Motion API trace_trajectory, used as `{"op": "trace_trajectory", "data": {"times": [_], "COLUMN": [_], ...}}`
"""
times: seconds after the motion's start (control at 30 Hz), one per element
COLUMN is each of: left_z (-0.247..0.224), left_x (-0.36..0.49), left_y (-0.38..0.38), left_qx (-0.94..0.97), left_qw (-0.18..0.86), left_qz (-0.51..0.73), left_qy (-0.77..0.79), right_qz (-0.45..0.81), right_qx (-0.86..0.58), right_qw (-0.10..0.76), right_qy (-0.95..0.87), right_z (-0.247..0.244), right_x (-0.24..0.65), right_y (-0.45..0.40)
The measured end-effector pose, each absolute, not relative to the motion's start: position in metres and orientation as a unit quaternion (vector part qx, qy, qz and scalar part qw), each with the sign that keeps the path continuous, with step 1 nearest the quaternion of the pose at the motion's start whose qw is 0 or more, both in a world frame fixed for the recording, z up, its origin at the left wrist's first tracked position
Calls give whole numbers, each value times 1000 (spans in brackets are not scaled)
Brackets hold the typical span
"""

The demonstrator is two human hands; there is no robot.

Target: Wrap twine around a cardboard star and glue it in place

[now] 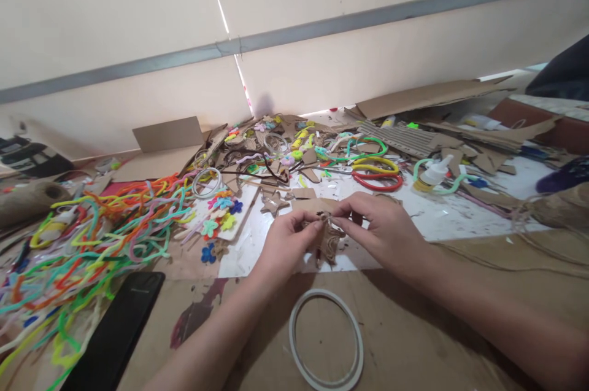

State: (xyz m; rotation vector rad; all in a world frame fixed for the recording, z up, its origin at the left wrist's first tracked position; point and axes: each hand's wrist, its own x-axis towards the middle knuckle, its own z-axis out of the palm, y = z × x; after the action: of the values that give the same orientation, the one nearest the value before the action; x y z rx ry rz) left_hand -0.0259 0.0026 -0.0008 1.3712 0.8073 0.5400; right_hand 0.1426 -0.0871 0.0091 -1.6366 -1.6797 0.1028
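Observation:
A brown star-shaped piece wrapped in twine [329, 242] is held between my two hands over the white part of the table. My left hand [291, 236] pinches its upper left edge with thumb and forefinger. At its top right, my right hand [378, 228] has its fingertips pressed on the piece. A white ring [326, 293] lies on the cardboard just below, nearer to me. Another cardboard star [275, 202] rests behind my left hand.
Tangled colourful pipe cleaners [133, 225] and a black phone [117, 329] lie at the left. Behind my hands are scissors [377, 173], cardboard scraps [400, 136] and felt flowers [223, 213]. A glue bottle [432, 175] and a twine roll [564, 204] are at the right.

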Motion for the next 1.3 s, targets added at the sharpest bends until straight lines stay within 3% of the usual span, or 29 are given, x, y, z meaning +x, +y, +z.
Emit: {"op": "trace_trajectory", "data": {"times": [0.73,1.03,1.3], "left_z": [2,1,4], "left_x": [-26,-25,-23], "left_y": [-1,-2,-8], "left_qx": [656,597,523], "left_qw": [612,653,703], "left_qz": [244,281,302], "left_qy": [368,371,376], "right_qz": [-3,-24,-126], "right_qx": [-609,-612,-598], "right_qw": [386,372,325], "right_qy": [-693,-698,-722], "right_z": [4,5,5], "right_x": [139,134,132], "right_y": [-90,-93,-96]}}
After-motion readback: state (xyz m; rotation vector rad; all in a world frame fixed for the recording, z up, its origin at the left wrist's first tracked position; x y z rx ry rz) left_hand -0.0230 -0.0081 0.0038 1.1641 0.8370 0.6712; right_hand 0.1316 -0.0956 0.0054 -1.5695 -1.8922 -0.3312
